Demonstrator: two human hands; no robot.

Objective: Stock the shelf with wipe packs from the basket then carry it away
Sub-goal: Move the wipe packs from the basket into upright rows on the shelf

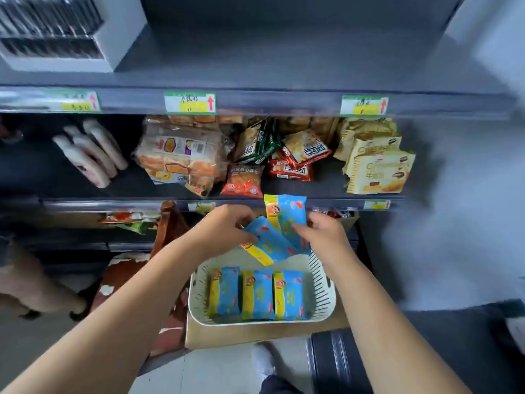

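Above the basket (326, 294), both hands are occupied. The left hand (227, 226) grips a tilted pack (265, 245) at its upper end. The right hand (325, 233) pinches an upright pack (285, 214) by its lower half, and that pack's top reaches the front edge of the shelf (326, 190). Inside the basket lie three packs (257, 294) side by side; the basket rests on a cardboard box (255, 335).

Step judged in hand: moving the two held packs to the shelf. Recommended: lift each clear of the basket rim and set both in the bare strip between the red snack bags (292, 169) and the yellow bags (377, 172), faces forward, without shoving neighbouring stock. Task is well short of done, and the basket is not ready for carrying.
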